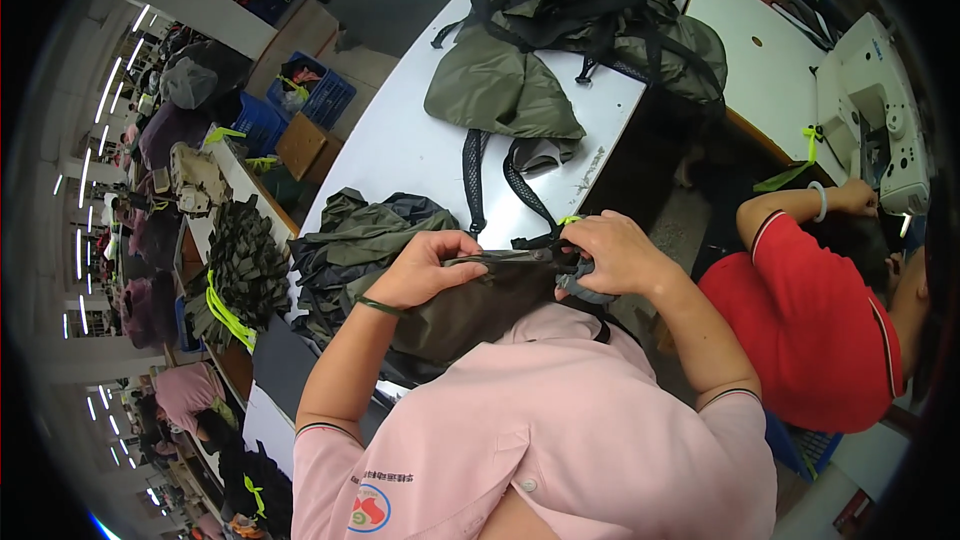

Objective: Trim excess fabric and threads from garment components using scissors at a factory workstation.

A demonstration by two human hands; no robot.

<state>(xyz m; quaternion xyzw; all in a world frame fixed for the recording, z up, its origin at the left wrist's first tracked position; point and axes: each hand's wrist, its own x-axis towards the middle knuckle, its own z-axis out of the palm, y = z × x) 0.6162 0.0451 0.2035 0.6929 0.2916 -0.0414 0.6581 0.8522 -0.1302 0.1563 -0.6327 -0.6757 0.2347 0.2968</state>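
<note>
An olive-green fabric bag piece [450, 315] lies bunched against my front at the table's edge. My left hand [425, 265] pinches its upper edge between thumb and fingers. My right hand [615, 255] is closed on the other end of that edge, with crumpled grey material [587, 283] showing under the fingers. Between the hands a narrow greyish strip [515, 256] is stretched nearly level. A black mesh strap [530, 185] runs up from near my right hand, and a small yellow-green bit [569, 220] shows beside the fingers.
Crumpled olive fabric [375, 225] is heaped left of my hands. More olive bag pieces [500, 85] with black straps lie farther up the white table [400, 130]. At right, a person in red [800, 320] sits by a white sewing machine [880, 105]. Blue crates [325, 90] stand at far left.
</note>
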